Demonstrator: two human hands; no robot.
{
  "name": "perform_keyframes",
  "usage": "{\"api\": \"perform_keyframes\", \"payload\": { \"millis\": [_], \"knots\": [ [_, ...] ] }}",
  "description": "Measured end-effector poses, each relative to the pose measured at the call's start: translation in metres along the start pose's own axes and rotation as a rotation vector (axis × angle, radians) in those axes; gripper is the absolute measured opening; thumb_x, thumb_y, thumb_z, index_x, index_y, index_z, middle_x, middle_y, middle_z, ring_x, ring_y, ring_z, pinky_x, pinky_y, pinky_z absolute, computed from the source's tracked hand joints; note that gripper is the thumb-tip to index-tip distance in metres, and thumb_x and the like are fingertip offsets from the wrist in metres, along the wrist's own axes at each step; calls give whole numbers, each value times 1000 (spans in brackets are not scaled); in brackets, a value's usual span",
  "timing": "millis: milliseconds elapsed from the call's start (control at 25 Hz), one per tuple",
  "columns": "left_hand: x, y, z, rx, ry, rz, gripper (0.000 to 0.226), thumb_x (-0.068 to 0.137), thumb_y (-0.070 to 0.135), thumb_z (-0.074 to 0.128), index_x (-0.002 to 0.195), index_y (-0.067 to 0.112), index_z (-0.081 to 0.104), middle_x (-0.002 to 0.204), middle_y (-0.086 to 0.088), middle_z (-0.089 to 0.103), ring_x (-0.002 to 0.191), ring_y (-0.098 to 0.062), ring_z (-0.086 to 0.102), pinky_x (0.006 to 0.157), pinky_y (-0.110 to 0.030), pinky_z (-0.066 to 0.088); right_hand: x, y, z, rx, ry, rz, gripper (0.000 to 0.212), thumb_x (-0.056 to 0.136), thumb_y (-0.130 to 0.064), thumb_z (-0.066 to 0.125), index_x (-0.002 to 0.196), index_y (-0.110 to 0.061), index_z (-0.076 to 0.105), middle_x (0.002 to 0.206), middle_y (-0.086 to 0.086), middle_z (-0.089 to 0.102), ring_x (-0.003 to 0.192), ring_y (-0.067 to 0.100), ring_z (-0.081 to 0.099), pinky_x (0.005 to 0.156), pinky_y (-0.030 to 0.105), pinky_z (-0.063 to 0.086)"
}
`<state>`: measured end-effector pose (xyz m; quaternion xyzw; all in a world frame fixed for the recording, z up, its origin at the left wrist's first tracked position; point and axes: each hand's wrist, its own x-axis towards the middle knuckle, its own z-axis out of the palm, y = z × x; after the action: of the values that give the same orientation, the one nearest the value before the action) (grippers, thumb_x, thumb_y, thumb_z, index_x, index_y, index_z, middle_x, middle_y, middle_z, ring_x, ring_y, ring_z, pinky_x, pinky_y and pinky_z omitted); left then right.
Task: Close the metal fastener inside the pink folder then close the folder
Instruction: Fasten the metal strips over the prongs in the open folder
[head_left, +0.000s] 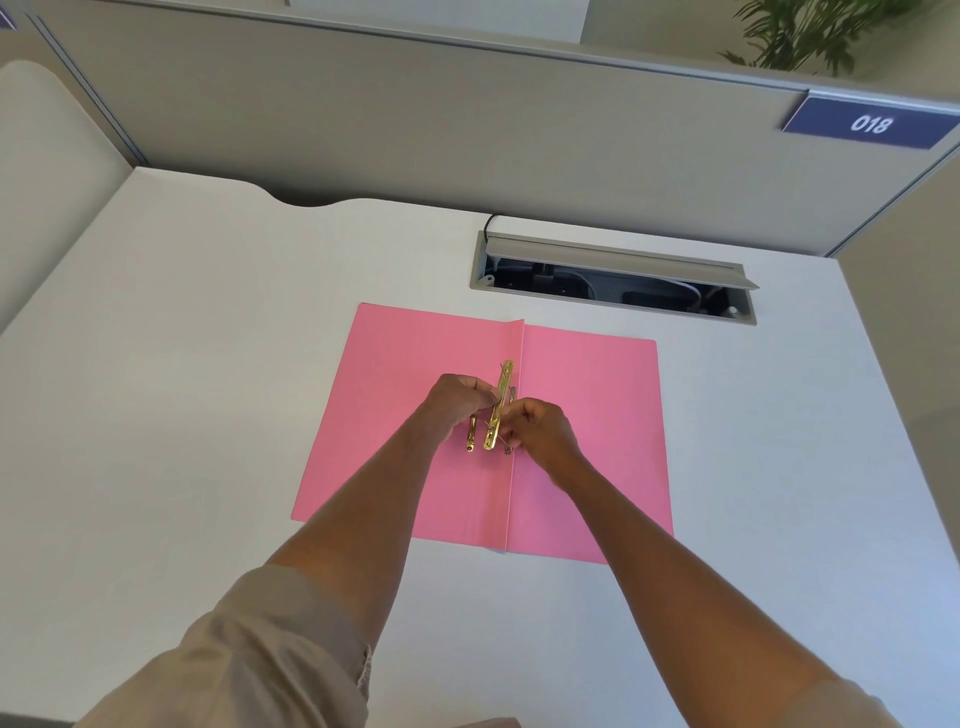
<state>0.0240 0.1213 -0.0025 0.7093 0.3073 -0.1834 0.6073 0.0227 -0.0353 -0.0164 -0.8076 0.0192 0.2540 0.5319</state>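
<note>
Folder (415, 395) lies spread flat on the counter (182, 364) so its spine fastener (500, 405) is reachable. Your left hand (457, 400) pinches the brass bar while your right hand (535, 426) pinches its prongs, probably to seat them.

White desk (182, 364), walled by grey partition panels. Pink folder (587, 415) laid open flat on it, near centre. Cable tray hatch (613, 280) recessed into the desk just behind the folder, lid propped open.
</note>
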Motion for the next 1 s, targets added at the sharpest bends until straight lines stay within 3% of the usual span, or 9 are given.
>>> {"api": "perform_keyframes", "payload": {
  "millis": [160,320,480,680,800,1000],
  "knots": [
    [-1,-1,-2,71,-42,46,6,81,0,73,87,1,74,84,-15,73,75,-26,68,92,-42,57,2,-5,3,-38,47,73,11,84,-12,69,77,-5,74,66,6,70,52,16,61,61,30,53],
    [-2,-3,5,314,40,101,9,77,15,76,86,13,79,89,-7,77,80,-19,68,78,-30,55,3,-1,-1,-63,76,128,13,82,-14,75,80,-2,72,66,10,71,48,14,61,53,27,52],
    [-3,-6,12,440,93,148,7,73,22,78,80,18,80,81,1,76,71,-13,65,58,-22,44,4,-1,-2,-145,104,115,14,81,-12,76,78,-1,68,70,16,74,56,24,70,62,38,63],
    [-3,-10,17,497,135,181,6,72,27,78,73,22,75,70,4,74,61,-21,71,53,-24,50,7,1,-5,-287,117,107,17,79,-10,70,64,-12,62,60,12,73,56,27,73,71,39,63],
    [-4,-12,22,524,210,187,16,68,37,79,66,24,69,58,9,67,45,-13,60,50,-23,49,11,1,-5,-325,92,118,19,80,-12,70,63,-11,61,60,13,73,57,28,73,73,39,63],
    [-3,-13,26,563,240,215,17,68,34,80,70,24,67,64,11,65,59,-13,62,50,-23,42,23,-8,-15,-297,49,161,11,78,-4,73,73,-7,64,72,19,74,63,30,73,76,45,63]
  ]
}}
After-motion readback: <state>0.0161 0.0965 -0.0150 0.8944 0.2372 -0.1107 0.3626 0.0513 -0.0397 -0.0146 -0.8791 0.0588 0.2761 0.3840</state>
